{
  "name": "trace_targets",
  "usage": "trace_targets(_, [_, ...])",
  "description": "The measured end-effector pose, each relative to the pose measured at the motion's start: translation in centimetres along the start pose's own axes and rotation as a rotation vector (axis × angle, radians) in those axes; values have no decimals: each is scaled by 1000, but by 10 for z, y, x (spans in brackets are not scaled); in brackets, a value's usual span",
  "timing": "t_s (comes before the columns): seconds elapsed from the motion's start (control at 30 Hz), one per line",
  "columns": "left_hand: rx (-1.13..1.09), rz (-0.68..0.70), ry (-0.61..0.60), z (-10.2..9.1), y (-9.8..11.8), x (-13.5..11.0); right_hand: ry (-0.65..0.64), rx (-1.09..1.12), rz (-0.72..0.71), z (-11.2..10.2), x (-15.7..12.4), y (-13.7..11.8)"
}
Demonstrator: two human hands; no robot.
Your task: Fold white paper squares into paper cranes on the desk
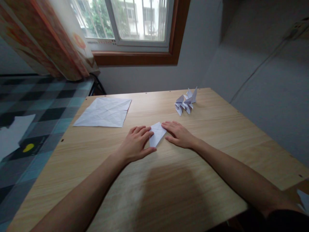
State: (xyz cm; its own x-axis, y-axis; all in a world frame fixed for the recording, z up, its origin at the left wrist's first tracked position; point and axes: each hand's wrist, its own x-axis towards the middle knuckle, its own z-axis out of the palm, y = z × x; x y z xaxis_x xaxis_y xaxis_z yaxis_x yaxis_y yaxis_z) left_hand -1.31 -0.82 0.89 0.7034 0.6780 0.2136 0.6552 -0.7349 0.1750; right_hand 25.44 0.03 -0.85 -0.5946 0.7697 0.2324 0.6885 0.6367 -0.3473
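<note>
A small folded piece of white paper (156,133) lies flat on the wooden table, one corner pointing toward me. My left hand (138,143) rests on its left side, fingers stretched out, with the thumb near the lower corner. At the paper's upper right edge, the fingertips of my right hand (180,133) touch down, the hand flat and its fingers extended. Creases cross the paper's surface; its left edge is partly hidden under my left fingers.
Folded paper figures (185,101) stand together at the table's back right. A large creased paper sheet (103,112) lies at the back left. The wooden table (217,135) meets a bed with a checked cover (58,95) on the left. Beyond it are a window and a wall.
</note>
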Motion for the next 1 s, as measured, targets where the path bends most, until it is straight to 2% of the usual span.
trace_targets(0.13, [-21, 22, 1, 0, -1, 1, 145, 97, -38, 2, 0, 3])
trace_targets(0.3, [-71, 21, -4, -6, 1, 1, 208, 43, -95, 5, 1, 3])
trace_targets(0.57, [-221, 6, 126, -2, -5, 2, 206, 43, -160, 5, 2, 2])
trace_targets(0.77, [-208, 16, 114, 0, -6, 2, 172, 101, -224, 2, 1, 1])
trace_targets(1.0, [-213, 32, 116, 0, -7, 2, 167, 81, -214, 4, 3, 2])
